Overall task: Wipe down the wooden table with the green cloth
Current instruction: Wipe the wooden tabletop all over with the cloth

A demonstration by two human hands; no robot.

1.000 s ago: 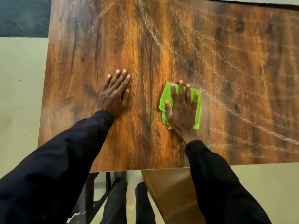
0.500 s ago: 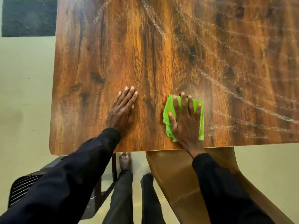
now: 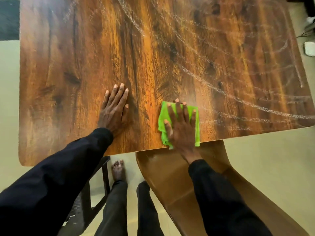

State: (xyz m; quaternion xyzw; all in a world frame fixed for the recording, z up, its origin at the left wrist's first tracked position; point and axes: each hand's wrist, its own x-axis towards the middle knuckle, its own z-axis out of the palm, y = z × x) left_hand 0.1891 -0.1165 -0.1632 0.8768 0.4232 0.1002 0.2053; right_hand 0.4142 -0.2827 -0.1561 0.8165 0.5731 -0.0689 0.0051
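Note:
The wooden table fills the upper part of the view, its right half streaked with whitish curved smear marks. A folded green cloth lies at the table's near edge. My right hand presses flat on it with straight, spread fingers, covering most of the cloth. My left hand rests flat on the bare wood to the left of the cloth, fingers straight and together, holding nothing.
A brown plastic chair stands under the near edge, below my right arm. My legs and a bare foot show on the pale floor. A dark metal frame stands by the left leg. Small white objects lie on the floor at far right.
My right hand has drawn the cloth back towards me, from further in on the table to its near edge. The left hand has kept its flat rest on the wood.

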